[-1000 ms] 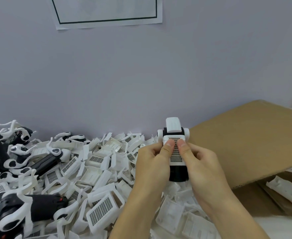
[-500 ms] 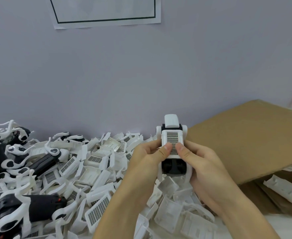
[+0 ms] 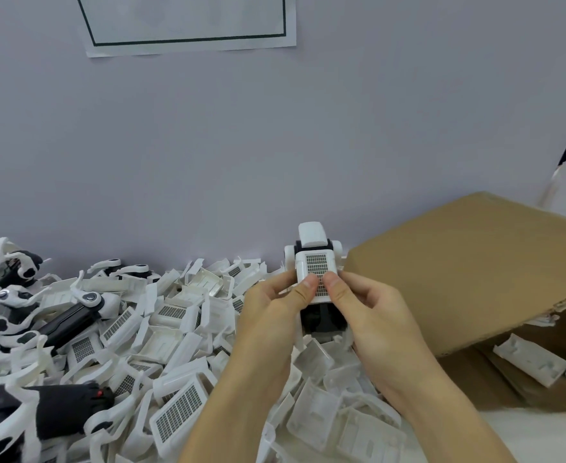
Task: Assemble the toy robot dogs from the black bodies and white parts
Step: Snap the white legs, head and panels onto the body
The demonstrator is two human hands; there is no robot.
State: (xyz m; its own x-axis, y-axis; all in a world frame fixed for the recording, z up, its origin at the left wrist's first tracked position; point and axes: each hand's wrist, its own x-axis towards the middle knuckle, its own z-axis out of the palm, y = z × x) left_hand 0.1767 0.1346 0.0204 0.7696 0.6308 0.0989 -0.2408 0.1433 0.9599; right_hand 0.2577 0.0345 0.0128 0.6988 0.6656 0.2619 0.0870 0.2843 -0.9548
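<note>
Both hands gripped 1 toy dog [image 3: 318,262] above the pile of white parts [image 3: 181,329]; left hand [image 3: 274,305] and right hand [image 3: 371,312] thumbs pressed its grille; cardboard box [image 3: 468,269] just right; finished dogs [image 3: 24,422] lay far left.

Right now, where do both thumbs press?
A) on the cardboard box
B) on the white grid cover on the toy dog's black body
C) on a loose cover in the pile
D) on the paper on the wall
B: both thumbs lie on the white grid cover of the held toy dog, left hand and right hand gripping its sides.
</note>
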